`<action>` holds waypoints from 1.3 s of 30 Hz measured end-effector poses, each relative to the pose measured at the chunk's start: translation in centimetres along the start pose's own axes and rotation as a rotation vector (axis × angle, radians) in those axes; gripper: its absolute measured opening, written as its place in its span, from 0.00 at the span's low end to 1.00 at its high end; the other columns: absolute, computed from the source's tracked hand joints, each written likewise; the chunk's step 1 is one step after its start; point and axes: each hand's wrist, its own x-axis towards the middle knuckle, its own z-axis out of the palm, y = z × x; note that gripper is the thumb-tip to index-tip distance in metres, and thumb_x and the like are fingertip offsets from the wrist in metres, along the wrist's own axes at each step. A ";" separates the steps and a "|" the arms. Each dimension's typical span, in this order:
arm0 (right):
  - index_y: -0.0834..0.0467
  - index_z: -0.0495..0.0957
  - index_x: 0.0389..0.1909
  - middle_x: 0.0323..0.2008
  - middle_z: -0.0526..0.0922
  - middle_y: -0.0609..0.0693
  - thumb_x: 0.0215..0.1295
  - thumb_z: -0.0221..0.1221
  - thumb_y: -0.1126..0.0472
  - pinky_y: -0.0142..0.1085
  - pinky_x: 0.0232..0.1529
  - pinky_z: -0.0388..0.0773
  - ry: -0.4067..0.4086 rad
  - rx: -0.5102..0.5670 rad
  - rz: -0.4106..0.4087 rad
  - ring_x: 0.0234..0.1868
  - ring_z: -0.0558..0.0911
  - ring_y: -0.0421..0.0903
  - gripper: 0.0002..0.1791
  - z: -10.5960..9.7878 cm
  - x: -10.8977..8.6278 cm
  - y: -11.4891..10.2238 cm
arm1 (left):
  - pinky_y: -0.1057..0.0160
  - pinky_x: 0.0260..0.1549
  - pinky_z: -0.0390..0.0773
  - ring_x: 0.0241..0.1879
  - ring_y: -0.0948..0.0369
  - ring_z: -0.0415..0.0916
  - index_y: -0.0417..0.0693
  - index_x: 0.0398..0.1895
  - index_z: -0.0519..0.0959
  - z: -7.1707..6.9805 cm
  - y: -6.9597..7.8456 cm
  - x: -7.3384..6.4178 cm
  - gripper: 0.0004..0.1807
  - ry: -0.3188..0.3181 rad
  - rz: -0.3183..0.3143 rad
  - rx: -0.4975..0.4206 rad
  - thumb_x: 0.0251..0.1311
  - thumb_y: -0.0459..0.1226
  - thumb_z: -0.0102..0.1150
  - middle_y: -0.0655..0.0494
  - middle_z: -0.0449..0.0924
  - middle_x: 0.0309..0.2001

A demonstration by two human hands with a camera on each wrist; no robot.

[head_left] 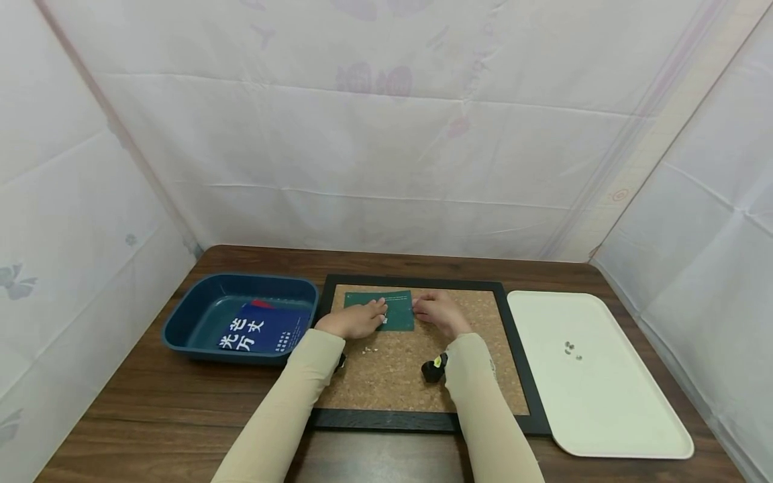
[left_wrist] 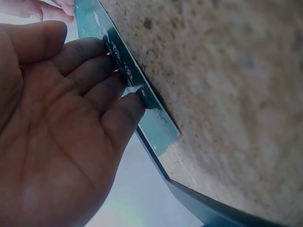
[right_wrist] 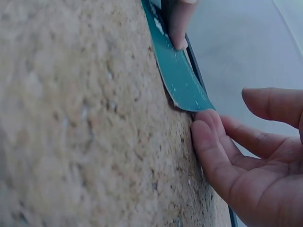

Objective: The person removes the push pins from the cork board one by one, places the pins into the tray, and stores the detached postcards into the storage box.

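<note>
A green card (head_left: 400, 310) with fine white print lies on a cork board (head_left: 386, 382) in a black frame. On its left half rests my left hand (head_left: 356, 320), its straight fingers pressing the card down, as the left wrist view also shows. My right hand (head_left: 441, 312) is at the card's right edge. Seen from the right wrist, its fingertips (right_wrist: 203, 132) touch that edge and the cork, while the thumb (right_wrist: 270, 101) stands apart. The card's right end curves up slightly there. Several small pale bits (head_left: 370, 349) lie on the cork below the left hand.
To the left stands a dark blue basin (head_left: 181, 335) with a blue printed booklet (head_left: 266, 329) and something red inside. A white tray (head_left: 616, 396) at the right bears several small silvery pieces (head_left: 570, 347). Everything stands on a brown wooden table (head_left: 151, 409).
</note>
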 end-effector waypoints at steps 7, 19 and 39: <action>0.70 0.74 0.53 0.53 0.76 0.66 0.72 0.50 0.66 0.44 0.56 0.78 0.014 0.019 -0.005 0.56 0.79 0.56 0.15 0.3 -0.2 -0.2 | 0.48 0.73 0.50 0.77 0.53 0.41 0.52 0.76 0.51 -0.1 0.0 0.0 0.28 -0.001 -0.006 0.002 0.77 0.47 0.33 0.53 0.42 0.78; 0.69 0.67 0.64 0.62 0.71 0.64 0.73 0.48 0.65 0.45 0.61 0.74 0.005 -0.012 0.000 0.62 0.74 0.57 0.21 1.1 0.2 0.1 | 0.47 0.73 0.50 0.77 0.52 0.41 0.52 0.76 0.51 -0.1 0.1 -0.2 0.28 -0.011 -0.009 0.002 0.77 0.47 0.32 0.53 0.41 0.78; 0.64 0.74 0.38 0.24 0.71 0.47 0.67 0.57 0.65 0.29 0.26 0.66 0.066 -0.274 -0.018 0.25 0.69 0.41 0.05 1.8 -0.1 0.0 | 0.47 0.73 0.49 0.77 0.52 0.42 0.52 0.76 0.52 0.0 0.0 0.1 0.28 -0.006 0.002 0.007 0.77 0.47 0.33 0.53 0.42 0.78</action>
